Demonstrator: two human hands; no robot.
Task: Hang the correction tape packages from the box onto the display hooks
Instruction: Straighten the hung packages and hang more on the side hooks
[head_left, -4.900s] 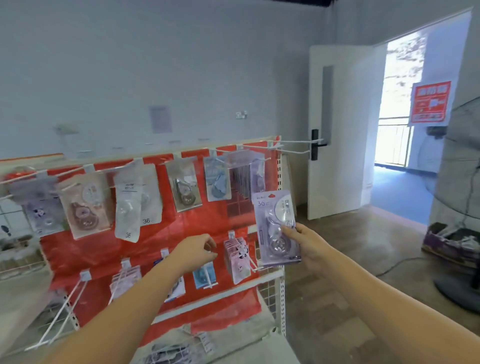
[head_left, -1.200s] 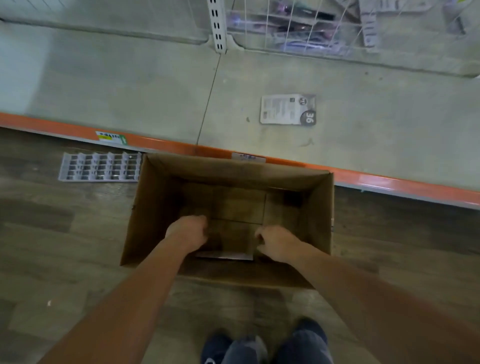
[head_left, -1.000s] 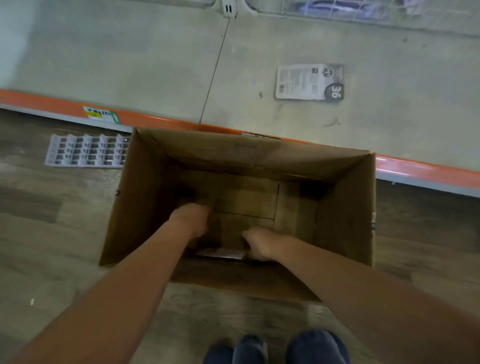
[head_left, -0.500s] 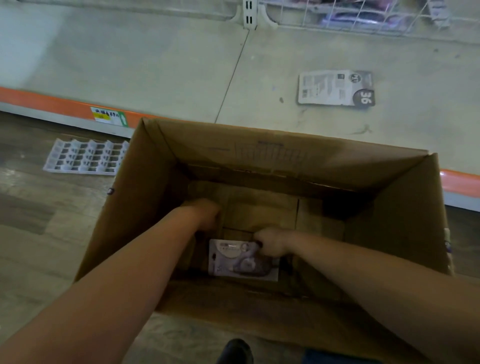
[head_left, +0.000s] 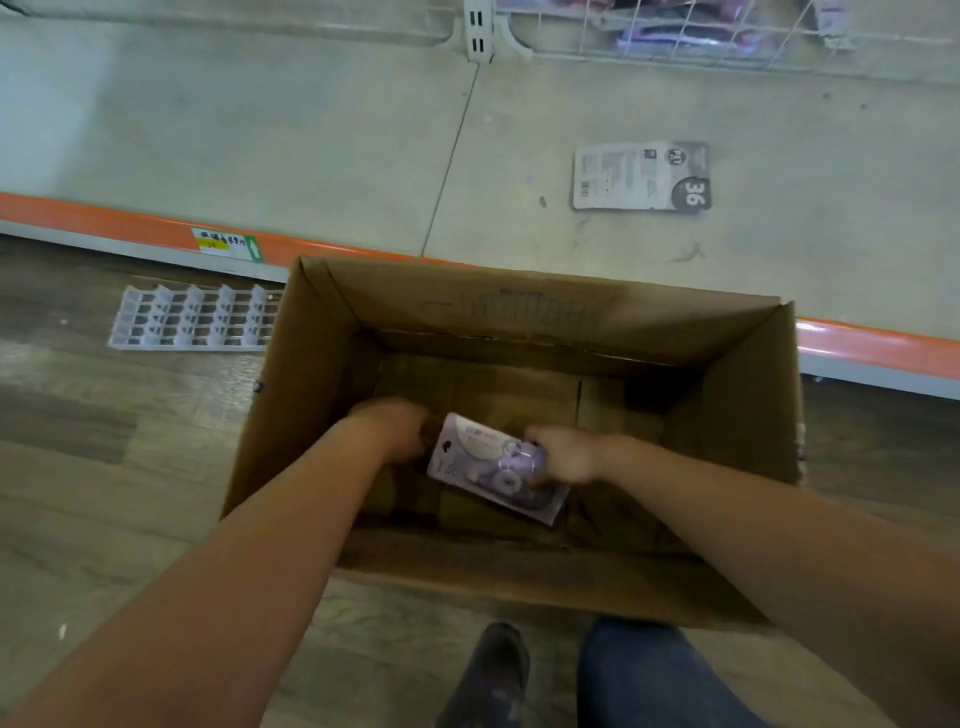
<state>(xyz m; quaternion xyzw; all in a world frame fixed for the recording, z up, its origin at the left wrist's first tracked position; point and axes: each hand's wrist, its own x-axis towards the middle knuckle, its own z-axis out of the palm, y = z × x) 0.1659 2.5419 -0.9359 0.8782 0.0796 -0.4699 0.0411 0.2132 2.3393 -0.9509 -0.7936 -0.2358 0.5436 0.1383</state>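
Risk noted: our right hand (head_left: 563, 457) pinches one package (head_left: 493, 467) by its edge inside the box (head_left: 737, 415); it could slip. Left hand (head_left: 395, 428) blurred, grip unclear.

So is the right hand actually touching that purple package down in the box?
Touching. The head view shows the right hand with fingers curled over the edge of the purple package, lifting it tilted inside the cardboard box.

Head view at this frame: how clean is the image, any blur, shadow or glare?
Head view: left hand smeared by motion blur; box interior in deep shadow, though the purple package in the right hand reads; glare on the orange shelf edge; wide-angle bending at edges.
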